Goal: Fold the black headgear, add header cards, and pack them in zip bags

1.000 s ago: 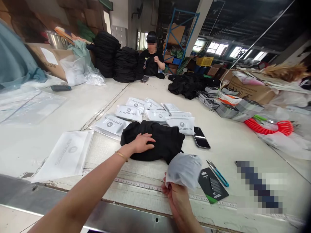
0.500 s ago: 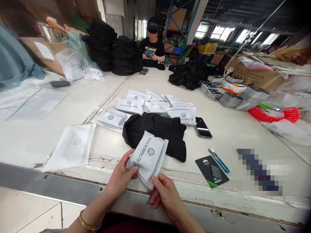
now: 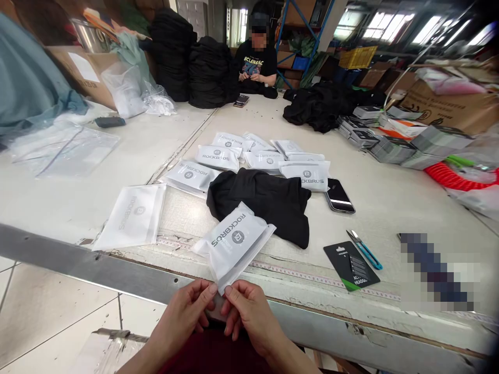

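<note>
1. Here's the right hand (image 3: 249,310), low and central at the table's front edge: thumb and forefinger closed together, pinching the near corner of a ROCKBROS packet (image 3: 234,243)!
2. Right beside it, the left hand (image 3: 194,306) has thumb and forefinger drawn together by that same corner, its other fingers curled; whether it actually grips the packet, I cannot tell.
3. And the packet itself: white, plump, logo up, tilted between the hands and the black fabric (image 3: 268,200), its far part overlapping the fabric's near edge in this view.
4. Just beyond that fabric, a cluster of filled ROCKBROS packets (image 3: 218,157) crowds together, some overlapping.
5. Out to the left, a flatter ROCKBROS bag (image 3: 134,215) lies alone on the white worktable (image 3: 148,150).
6. Over on the right, a smartphone (image 3: 340,196) sits just beside the closest packet of the cluster; nearer still, a black header card (image 3: 351,266) lies beside teal-handled thread snips (image 3: 362,244).
7. Along the near side runs a measuring tape (image 3: 296,274), passing the card's lower edge.
8. Across the table, a co-worker (image 3: 259,62) in a printed black T-shirt sits beside tall black fabric stacks (image 3: 212,72), both hands together in front.
</note>
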The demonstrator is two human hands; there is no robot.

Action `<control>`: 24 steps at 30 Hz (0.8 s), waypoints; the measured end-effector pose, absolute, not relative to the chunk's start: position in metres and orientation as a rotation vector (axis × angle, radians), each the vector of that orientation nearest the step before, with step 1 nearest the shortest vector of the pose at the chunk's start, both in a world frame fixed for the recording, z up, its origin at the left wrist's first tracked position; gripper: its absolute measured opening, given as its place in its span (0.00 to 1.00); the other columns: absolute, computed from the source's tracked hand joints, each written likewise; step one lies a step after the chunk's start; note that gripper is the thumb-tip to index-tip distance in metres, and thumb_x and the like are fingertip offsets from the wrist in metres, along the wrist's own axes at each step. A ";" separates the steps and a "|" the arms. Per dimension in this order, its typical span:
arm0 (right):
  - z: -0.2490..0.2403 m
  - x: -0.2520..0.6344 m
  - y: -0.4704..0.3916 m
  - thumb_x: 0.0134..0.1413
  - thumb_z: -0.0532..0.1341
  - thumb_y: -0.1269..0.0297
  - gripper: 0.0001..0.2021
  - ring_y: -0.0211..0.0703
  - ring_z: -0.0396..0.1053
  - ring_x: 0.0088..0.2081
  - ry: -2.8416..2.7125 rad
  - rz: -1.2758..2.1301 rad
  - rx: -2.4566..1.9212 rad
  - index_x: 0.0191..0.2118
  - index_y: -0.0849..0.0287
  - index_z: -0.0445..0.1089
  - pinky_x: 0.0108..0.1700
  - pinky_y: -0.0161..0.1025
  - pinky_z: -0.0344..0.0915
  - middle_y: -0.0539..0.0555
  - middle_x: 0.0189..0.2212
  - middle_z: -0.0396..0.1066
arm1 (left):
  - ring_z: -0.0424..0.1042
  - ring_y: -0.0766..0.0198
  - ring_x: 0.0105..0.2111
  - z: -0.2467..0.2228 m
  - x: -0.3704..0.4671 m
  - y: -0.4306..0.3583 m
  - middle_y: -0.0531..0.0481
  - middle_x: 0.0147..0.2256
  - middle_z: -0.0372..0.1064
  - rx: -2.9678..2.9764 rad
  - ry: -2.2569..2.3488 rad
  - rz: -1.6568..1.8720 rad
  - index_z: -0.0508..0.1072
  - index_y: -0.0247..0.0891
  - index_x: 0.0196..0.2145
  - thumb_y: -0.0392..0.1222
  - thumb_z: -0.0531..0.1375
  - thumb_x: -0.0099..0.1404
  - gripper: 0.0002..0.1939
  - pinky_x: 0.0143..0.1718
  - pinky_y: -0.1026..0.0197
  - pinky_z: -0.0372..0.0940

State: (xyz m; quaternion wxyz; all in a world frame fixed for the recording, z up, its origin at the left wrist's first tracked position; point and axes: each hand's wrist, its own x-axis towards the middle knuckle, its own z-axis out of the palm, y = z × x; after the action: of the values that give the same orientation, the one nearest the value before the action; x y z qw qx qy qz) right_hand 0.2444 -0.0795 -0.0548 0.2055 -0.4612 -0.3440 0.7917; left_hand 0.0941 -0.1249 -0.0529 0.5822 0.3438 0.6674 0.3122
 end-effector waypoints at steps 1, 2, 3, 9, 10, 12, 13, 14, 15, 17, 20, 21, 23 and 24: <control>-0.055 0.241 -0.082 0.43 0.61 0.44 0.21 0.30 0.63 0.11 -0.965 2.218 -1.282 0.27 0.61 0.61 0.09 0.25 0.52 0.47 0.20 0.68 | 0.63 0.69 0.17 -0.053 0.097 -0.124 0.55 0.22 0.65 0.846 1.548 0.716 0.66 0.36 0.28 0.61 0.52 0.60 0.22 0.17 0.67 0.60; -0.054 0.238 -0.085 0.43 0.60 0.44 0.22 0.30 0.62 0.11 -0.965 2.224 -1.283 0.27 0.60 0.61 0.09 0.25 0.52 0.46 0.20 0.68 | 0.63 0.69 0.17 -0.052 0.100 -0.122 0.55 0.21 0.65 0.878 1.546 0.717 0.65 0.37 0.27 0.60 0.51 0.61 0.22 0.17 0.67 0.59; -0.054 0.236 -0.088 0.43 0.60 0.43 0.22 0.30 0.62 0.11 -0.959 2.227 -1.289 0.27 0.60 0.60 0.09 0.25 0.51 0.46 0.20 0.68 | 0.63 0.68 0.17 -0.051 0.102 -0.120 0.56 0.19 0.64 0.902 1.551 0.719 0.64 0.38 0.26 0.60 0.51 0.61 0.21 0.17 0.67 0.59; -0.052 0.248 -0.065 0.39 0.63 0.47 0.20 0.31 0.60 0.11 -0.858 2.079 -1.352 0.22 0.59 0.60 0.10 0.27 0.51 0.45 0.15 0.66 | 0.63 0.67 0.19 -0.042 0.102 -0.120 0.56 0.20 0.62 0.969 1.586 0.677 0.61 0.40 0.24 0.60 0.50 0.62 0.21 0.18 0.67 0.58; -0.051 0.256 -0.053 0.39 0.63 0.48 0.19 0.31 0.60 0.11 -0.851 2.001 -1.373 0.21 0.60 0.61 0.11 0.28 0.52 0.46 0.14 0.65 | 0.63 0.67 0.19 -0.042 0.101 -0.124 0.56 0.20 0.62 0.945 1.575 0.669 0.61 0.39 0.24 0.60 0.50 0.61 0.21 0.19 0.67 0.58; -0.050 0.274 -0.028 0.39 0.64 0.51 0.17 0.30 0.61 0.12 -0.846 1.839 -1.408 0.19 0.60 0.61 0.12 0.28 0.53 0.46 0.14 0.65 | 0.64 0.68 0.19 -0.042 0.099 -0.136 0.56 0.21 0.61 0.880 1.544 0.650 0.60 0.39 0.23 0.61 0.51 0.60 0.22 0.20 0.67 0.57; -0.050 0.283 -0.017 0.39 0.64 0.53 0.17 0.30 0.61 0.13 -0.841 1.784 -1.417 0.19 0.60 0.61 0.13 0.27 0.53 0.46 0.14 0.64 | 0.63 0.68 0.19 -0.042 0.098 -0.142 0.57 0.20 0.61 0.838 1.524 0.626 0.59 0.39 0.23 0.62 0.51 0.60 0.22 0.19 0.67 0.56; -0.051 0.290 -0.009 0.40 0.64 0.54 0.16 0.30 0.61 0.13 -0.835 1.742 -1.421 0.19 0.60 0.61 0.13 0.27 0.54 0.46 0.14 0.64 | 0.62 0.68 0.19 -0.041 0.099 -0.147 0.57 0.20 0.61 0.800 1.503 0.589 0.59 0.40 0.24 0.63 0.51 0.59 0.23 0.18 0.67 0.55; -0.051 0.295 -0.003 0.40 0.64 0.54 0.16 0.30 0.61 0.13 -0.828 1.717 -1.423 0.20 0.60 0.61 0.14 0.27 0.54 0.45 0.14 0.63 | 0.61 0.68 0.17 -0.040 0.099 -0.151 0.57 0.19 0.60 0.782 1.484 0.537 0.59 0.40 0.24 0.64 0.52 0.58 0.23 0.17 0.68 0.53; -0.051 0.300 -0.002 0.41 0.64 0.54 0.15 0.30 0.62 0.14 -0.821 1.674 -1.426 0.24 0.59 0.61 0.14 0.28 0.56 0.44 0.15 0.63 | 0.58 0.68 0.15 -0.033 0.098 -0.154 0.58 0.16 0.58 0.847 1.464 0.431 0.60 0.40 0.23 0.63 0.54 0.56 0.22 0.16 0.67 0.49; -0.048 0.299 -0.019 0.43 0.64 0.53 0.15 0.32 0.65 0.17 -0.821 1.662 -1.435 0.31 0.58 0.63 0.15 0.29 0.59 0.45 0.22 0.66 | 0.62 0.65 0.20 -0.018 0.091 -0.139 0.54 0.18 0.63 1.131 1.549 0.486 0.65 0.39 0.21 0.58 0.56 0.58 0.20 0.21 0.65 0.56; -0.047 0.299 -0.026 0.43 0.64 0.53 0.15 0.33 0.66 0.17 -0.829 1.691 -1.435 0.32 0.58 0.63 0.15 0.29 0.59 0.46 0.23 0.67 | 0.65 0.62 0.24 -0.014 0.088 -0.130 0.51 0.23 0.67 1.197 1.625 0.552 0.68 0.39 0.24 0.57 0.56 0.58 0.18 0.24 0.64 0.59; -0.043 0.297 -0.039 0.44 0.63 0.54 0.14 0.33 0.67 0.17 -0.826 1.796 -1.410 0.31 0.58 0.63 0.15 0.29 0.59 0.47 0.24 0.68 | 0.69 0.56 0.33 -0.011 0.081 -0.109 0.47 0.36 0.70 1.264 1.818 0.650 0.71 0.42 0.39 0.57 0.58 0.56 0.19 0.31 0.59 0.64; -0.042 0.297 -0.043 0.44 0.63 0.55 0.13 0.33 0.67 0.17 -0.813 1.851 -1.392 0.31 0.59 0.64 0.15 0.29 0.59 0.47 0.25 0.68 | 0.70 0.53 0.37 -0.012 0.079 -0.098 0.46 0.42 0.69 1.289 1.884 0.654 0.68 0.43 0.47 0.56 0.59 0.54 0.25 0.34 0.56 0.65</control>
State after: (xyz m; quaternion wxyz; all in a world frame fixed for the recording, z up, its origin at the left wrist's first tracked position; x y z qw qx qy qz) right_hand 0.2967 -0.0435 -0.0422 0.3372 -0.5339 -0.3118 0.7100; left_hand 0.0794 -0.0985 -0.0123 0.3741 0.5035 0.7358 0.2553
